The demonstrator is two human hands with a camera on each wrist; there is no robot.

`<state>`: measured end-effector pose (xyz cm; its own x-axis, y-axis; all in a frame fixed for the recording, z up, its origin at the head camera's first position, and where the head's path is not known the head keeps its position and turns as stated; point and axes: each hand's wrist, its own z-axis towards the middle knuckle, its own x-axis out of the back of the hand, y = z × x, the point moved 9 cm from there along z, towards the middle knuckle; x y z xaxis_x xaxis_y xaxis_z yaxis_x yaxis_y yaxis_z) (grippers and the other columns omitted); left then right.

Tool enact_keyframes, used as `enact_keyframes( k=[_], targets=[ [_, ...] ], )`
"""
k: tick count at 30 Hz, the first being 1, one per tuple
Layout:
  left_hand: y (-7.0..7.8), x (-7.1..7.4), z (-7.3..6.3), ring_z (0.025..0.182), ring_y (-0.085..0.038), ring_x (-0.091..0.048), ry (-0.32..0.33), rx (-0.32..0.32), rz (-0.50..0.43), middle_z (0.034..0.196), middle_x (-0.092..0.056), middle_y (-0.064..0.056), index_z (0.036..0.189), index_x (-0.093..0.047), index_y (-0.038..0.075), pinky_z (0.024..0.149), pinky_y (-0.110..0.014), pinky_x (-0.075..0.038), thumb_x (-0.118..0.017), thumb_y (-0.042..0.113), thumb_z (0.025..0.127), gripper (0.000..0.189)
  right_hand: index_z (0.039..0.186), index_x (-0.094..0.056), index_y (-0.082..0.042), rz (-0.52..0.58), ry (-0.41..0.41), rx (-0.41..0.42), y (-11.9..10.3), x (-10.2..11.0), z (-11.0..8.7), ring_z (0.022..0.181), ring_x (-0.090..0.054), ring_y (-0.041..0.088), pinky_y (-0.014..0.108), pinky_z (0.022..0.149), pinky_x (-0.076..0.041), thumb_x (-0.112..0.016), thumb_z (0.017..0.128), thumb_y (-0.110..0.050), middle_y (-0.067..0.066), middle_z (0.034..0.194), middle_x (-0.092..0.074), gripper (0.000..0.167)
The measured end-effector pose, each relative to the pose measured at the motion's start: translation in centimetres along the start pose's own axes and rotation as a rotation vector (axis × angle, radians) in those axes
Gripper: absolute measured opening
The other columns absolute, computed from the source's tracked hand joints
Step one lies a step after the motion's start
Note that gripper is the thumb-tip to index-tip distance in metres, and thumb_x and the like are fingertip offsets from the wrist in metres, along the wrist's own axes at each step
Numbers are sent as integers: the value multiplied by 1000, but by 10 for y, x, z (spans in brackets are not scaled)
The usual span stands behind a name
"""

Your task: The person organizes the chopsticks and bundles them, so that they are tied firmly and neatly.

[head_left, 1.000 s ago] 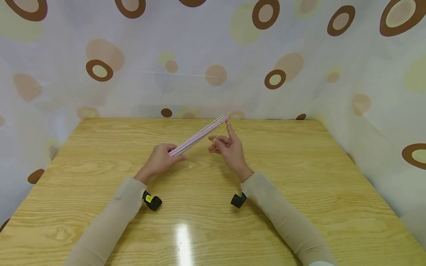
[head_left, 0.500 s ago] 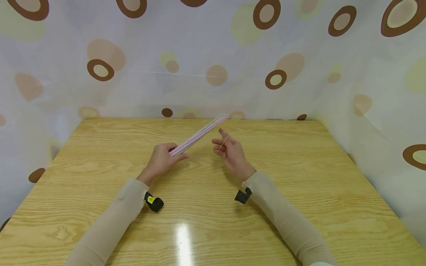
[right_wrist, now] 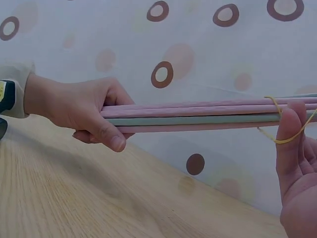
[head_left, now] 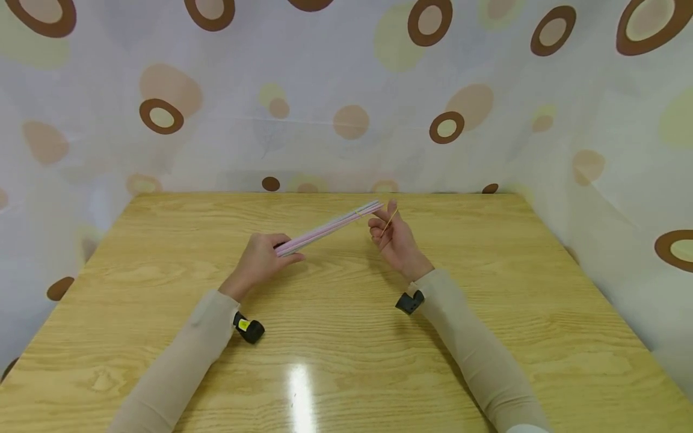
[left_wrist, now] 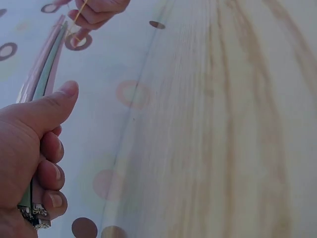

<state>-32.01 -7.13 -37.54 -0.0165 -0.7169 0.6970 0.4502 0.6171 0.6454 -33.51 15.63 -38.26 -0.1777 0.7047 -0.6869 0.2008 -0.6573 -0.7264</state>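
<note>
My left hand (head_left: 260, 258) grips the near end of a bundle of long thin pink and pale green sticks (head_left: 327, 228), which slants up to the right above the table. In the right wrist view, the left thumb lies along the sticks (right_wrist: 198, 119). Close to their far end is my right hand (head_left: 399, 243), its fingers extended beside and under the tips. A thin yellow rubber band (right_wrist: 287, 141) goes over the right fingers and reaches to the bundle. Silvery crinkled ends (left_wrist: 37, 216) of the sticks poke out below the left palm in the left wrist view.
A wood-grain table (head_left: 325, 361) spreads under both arms. Behind it and along the sides hangs a pale curtain (head_left: 303, 66) with brown and peach circles. Small black cameras (head_left: 249, 329) are strapped at both wrists.
The right hand has moved right, its thumb and fingers reshaping around the rubber band. The bundle's far end has dipped and swung slightly right. The left hand stays nearly in place, still gripping.
</note>
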Motion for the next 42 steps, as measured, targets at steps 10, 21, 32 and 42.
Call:
enact_keyframes(
  k=[10, 21, 32, 42],
  targets=[
    [22, 3, -1, 52, -9, -41, 6, -207, 222, 59, -56, 1, 82, -69, 7, 50, -23, -34, -80, 27, 77, 23, 109, -66, -6, -87, -58, 12, -3, 8, 2, 52, -49, 6, 16, 52, -39, -51, 90, -50, -1, 69, -59, 50],
    [35, 2, -1, 50, -8, -42, 17, -327, 389, 63, -63, -1, 83, -68, 7, 50, -26, -39, -80, 28, 77, 24, 118, -61, -3, -632, -8, 1, 0, 23, 6, 57, -47, 7, 23, 58, -39, -55, 96, -34, 0, 80, -55, 39],
    [18, -3, 2, 50, -8, -39, -40, -165, 140, 58, -53, 3, 81, -70, 8, 48, -22, -32, -82, 27, 75, 23, 96, -70, -20, -644, -211, 69, 1, 11, 4, 63, -41, 9, 26, 61, -33, -51, 96, -2, -5, 78, -58, 27],
    [4, -8, 5, 53, -11, -39, -82, -18, -6, 61, -54, 0, 83, -71, 7, 48, -24, -33, -82, 27, 77, 24, 89, -47, -9, -592, -63, 162, -3, 12, 7, 59, -36, 9, 29, 59, -28, -37, 92, 9, -1, 76, -44, 20]
  ],
)
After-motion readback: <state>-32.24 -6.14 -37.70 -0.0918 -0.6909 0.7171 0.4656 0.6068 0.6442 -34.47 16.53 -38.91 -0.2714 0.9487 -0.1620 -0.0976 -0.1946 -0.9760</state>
